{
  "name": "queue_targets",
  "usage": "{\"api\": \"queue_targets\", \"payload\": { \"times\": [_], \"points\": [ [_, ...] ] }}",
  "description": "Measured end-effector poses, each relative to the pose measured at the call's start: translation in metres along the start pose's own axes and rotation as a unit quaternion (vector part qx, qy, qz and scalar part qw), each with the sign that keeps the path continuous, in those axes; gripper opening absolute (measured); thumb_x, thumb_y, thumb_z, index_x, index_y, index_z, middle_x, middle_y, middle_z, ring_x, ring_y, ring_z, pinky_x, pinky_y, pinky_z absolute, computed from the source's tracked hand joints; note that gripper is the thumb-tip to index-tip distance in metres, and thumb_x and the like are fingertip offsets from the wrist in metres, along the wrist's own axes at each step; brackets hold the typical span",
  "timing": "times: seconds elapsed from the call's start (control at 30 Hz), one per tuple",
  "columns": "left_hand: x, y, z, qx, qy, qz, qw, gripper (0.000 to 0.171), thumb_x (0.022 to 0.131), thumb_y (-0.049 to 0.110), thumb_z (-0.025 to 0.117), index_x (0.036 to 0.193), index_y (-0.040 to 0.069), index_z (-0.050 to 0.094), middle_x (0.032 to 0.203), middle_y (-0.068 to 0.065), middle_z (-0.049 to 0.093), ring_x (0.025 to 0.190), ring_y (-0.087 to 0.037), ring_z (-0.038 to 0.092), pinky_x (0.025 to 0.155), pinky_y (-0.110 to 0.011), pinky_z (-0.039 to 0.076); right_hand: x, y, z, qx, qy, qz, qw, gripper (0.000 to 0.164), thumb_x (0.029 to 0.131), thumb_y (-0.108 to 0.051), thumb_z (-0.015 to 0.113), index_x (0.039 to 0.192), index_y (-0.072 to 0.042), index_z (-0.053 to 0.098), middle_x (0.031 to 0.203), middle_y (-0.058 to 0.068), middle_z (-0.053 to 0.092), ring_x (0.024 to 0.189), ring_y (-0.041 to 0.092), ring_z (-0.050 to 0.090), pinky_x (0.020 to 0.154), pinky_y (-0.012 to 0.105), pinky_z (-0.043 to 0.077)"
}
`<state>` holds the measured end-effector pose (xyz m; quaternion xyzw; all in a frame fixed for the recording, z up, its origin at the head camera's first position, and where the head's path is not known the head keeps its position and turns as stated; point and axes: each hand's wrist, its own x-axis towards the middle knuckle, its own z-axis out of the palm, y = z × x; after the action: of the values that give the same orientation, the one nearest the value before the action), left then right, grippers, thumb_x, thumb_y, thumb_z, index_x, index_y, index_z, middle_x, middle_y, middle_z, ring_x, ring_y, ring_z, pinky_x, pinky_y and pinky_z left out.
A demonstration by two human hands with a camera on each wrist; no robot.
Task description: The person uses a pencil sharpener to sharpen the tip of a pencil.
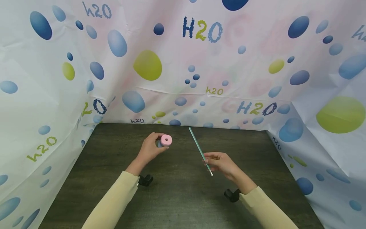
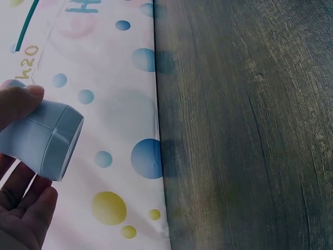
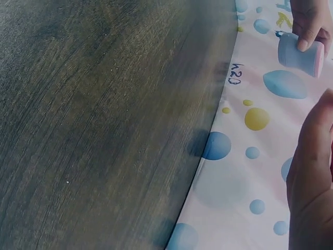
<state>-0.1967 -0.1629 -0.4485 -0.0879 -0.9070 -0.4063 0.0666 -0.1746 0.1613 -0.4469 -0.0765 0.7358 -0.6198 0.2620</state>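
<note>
My left hand (image 1: 147,148) holds a small pencil sharpener (image 1: 168,143) above the table. Its pink top with a round hole faces the head camera, and its blue-grey body (image 2: 44,138) shows between thumb and fingers in the left wrist view. To the right, my right hand (image 1: 222,164) pinches a slim teal pencil (image 1: 196,143) near its lower end, which is whitish. The pencil slants up and left, its far end pointing away from me, apart from the sharpener. The right wrist view shows my thumb side but not the pencil.
Beneath both hands lies a dark wood-grain table (image 1: 177,197). A white sheet (image 1: 177,57) printed with blue and green drops and H2O lettering rises behind it and along both sides. Black camera mounts (image 1: 146,180) sit at the wrists.
</note>
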Motion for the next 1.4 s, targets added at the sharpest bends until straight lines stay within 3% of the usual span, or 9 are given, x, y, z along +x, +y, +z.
{"api": "queue_targets", "payload": {
  "times": [0.27,0.43,0.57,0.8,1.03,1.23,1.33,1.4],
  "points": [
    [0.0,0.001,0.003,-0.001,-0.002,0.007,1.0,0.053,0.083,0.009,0.085,0.131,-0.001,0.063,0.12,-0.019,0.064,0.11,-0.034,0.063,0.097,-0.055,0.055,-0.002,-0.001,0.0,-0.033,-0.019,0.002,0.999,0.047,0.101,-0.012,0.062,0.141,0.012,0.053,0.1,-0.007,0.075,0.09,0.005,0.069,0.073,0.023,0.059],
    [0.0,0.001,0.006,-0.001,0.0,0.015,0.9999,0.052,0.082,0.008,0.085,0.129,-0.001,0.065,0.12,-0.019,0.065,0.11,-0.034,0.063,0.096,-0.054,0.055,-0.004,0.0,0.0,-0.061,-0.029,-0.006,0.998,0.047,0.102,-0.015,0.062,0.141,0.01,0.055,0.114,0.008,0.076,0.094,0.006,0.07,0.078,0.026,0.06],
    [-0.001,0.003,0.008,0.0,0.0,0.023,0.9997,0.051,0.081,0.007,0.086,0.128,0.0,0.066,0.118,-0.018,0.066,0.108,-0.034,0.063,0.095,-0.054,0.055,-0.005,0.001,0.0,-0.079,-0.037,-0.011,0.996,0.047,0.101,-0.017,0.063,0.141,0.008,0.056,0.125,0.019,0.073,0.098,0.008,0.071,0.085,0.034,0.062],
    [-0.001,0.008,0.011,0.011,0.003,0.04,0.9991,0.05,0.081,0.008,0.086,0.126,0.0,0.067,0.117,-0.017,0.067,0.108,-0.033,0.064,0.096,-0.054,0.055,-0.007,-0.001,0.004,-0.09,-0.041,-0.01,0.995,0.043,0.101,-0.016,0.063,0.138,0.006,0.06,0.123,0.018,0.073,0.099,0.011,0.07,0.085,0.035,0.062],
    [-0.002,0.015,0.013,0.021,0.007,0.053,0.9983,0.047,0.081,0.007,0.086,0.124,0.001,0.068,0.115,-0.017,0.068,0.106,-0.032,0.063,0.095,-0.053,0.055,-0.006,-0.002,0.006,-0.104,-0.05,-0.009,0.993,0.042,0.101,-0.015,0.063,0.137,0.005,0.061,0.126,0.021,0.072,0.099,0.013,0.071,0.089,0.044,0.062],
    [-0.004,0.016,0.016,0.027,0.012,0.069,0.9972,0.046,0.081,0.007,0.086,0.124,0.0,0.069,0.112,-0.017,0.067,0.103,-0.032,0.062,0.092,-0.053,0.055,-0.007,-0.003,0.005,-0.118,-0.055,-0.007,0.992,0.042,0.101,-0.017,0.064,0.137,0.005,0.062,0.125,0.022,0.073,0.111,0.035,0.071,0.09,0.042,0.062],
    [-0.005,0.016,0.017,0.036,0.01,0.076,0.9965,0.047,0.081,0.007,0.086,0.123,0.0,0.069,0.111,-0.016,0.065,0.102,-0.031,0.06,0.091,-0.051,0.055,-0.007,-0.001,0.004,-0.122,-0.06,-0.01,0.991,0.041,0.101,-0.016,0.064,0.136,0.005,0.062,0.125,0.022,0.072,0.111,0.032,0.072,0.091,0.041,0.062],
    [-0.005,0.015,0.017,0.043,0.006,0.082,0.9957,0.047,0.081,0.008,0.087,0.123,0.0,0.069,0.109,-0.016,0.064,0.101,-0.03,0.059,0.09,-0.05,0.055,-0.007,0.0,0.002,-0.121,-0.066,-0.011,0.99,0.039,0.101,-0.014,0.063,0.135,0.006,0.063,0.126,0.024,0.071,0.102,0.024,0.072,0.084,0.037,0.061]
  ]
}}
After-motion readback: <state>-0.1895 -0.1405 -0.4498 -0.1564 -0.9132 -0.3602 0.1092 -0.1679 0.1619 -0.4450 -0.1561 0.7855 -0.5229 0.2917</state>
